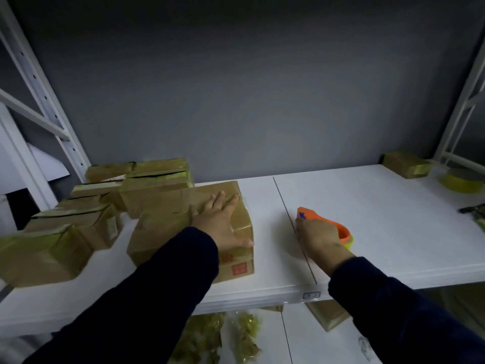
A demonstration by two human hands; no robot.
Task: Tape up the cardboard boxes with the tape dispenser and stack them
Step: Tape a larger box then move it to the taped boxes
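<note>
From my end, the white shelf spans the middle of the frame, with a seam running down its centre. A pile of taped boxes crowds its left side, from centre left down to the left edge. Just right of the pile, at centre frame, sits the cardboard box, its top glossy with tape. My left hand lies flat on its top, fingers spread and straight, thumb at the near right edge. Right of centre, apart from that box, my right hand is clenched round the orange tape dispenser, which rests on the shelf. A small taped box sits at upper right, with a yellow tape roll just beside it.
</note>
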